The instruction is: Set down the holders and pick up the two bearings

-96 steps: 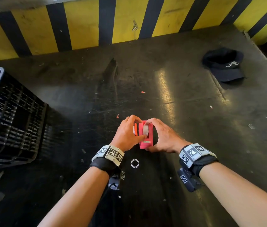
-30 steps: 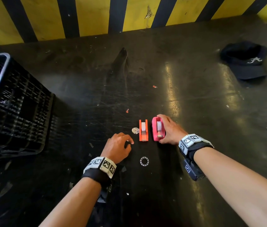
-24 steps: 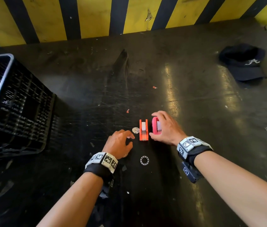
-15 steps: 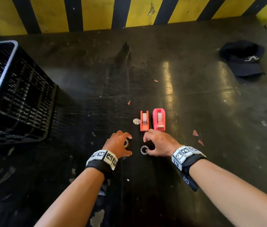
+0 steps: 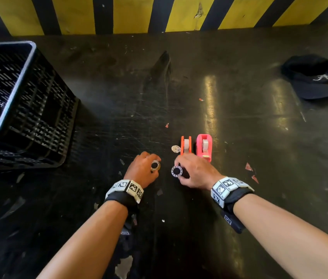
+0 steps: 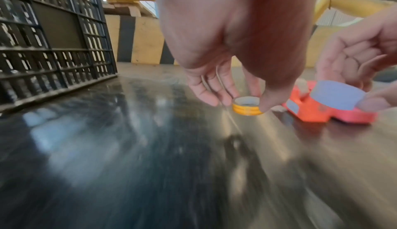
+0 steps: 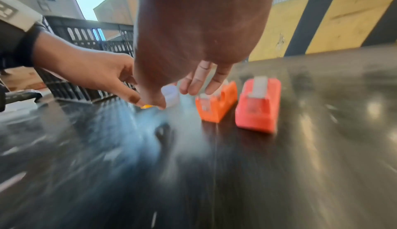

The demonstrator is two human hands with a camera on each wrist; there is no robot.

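Note:
My left hand point(image 5: 143, 170) pinches a small yellow-edged tape roll point(image 5: 155, 165) point(image 6: 247, 106) between thumb and fingers, just above the dark table point(image 5: 239, 198). My right hand point(image 5: 195, 172) holds a white tape ring point(image 5: 177, 171) point(image 6: 337, 95) lifted off the surface, thumb under it. Just beyond the hands stand an orange tape dispenser point(image 5: 186, 145) point(image 7: 217, 103) and a pink tape dispenser point(image 5: 204, 147) point(image 7: 257, 107), side by side, untouched. The wrist views are blurred by motion.
A black slatted crate point(image 5: 18, 109) stands at the left. A dark cap point(image 5: 312, 77) lies far right. A small pale disc point(image 5: 175, 148) sits left of the orange dispenser. Red scraps point(image 5: 248, 167) lie to the right. A yellow and black striped wall point(image 5: 159, 13) bounds the far edge.
Both hands let go of the dispensers, set side by side on the table, and drew back toward me. My left hand took the yellow roll, my right lifted the white ring.

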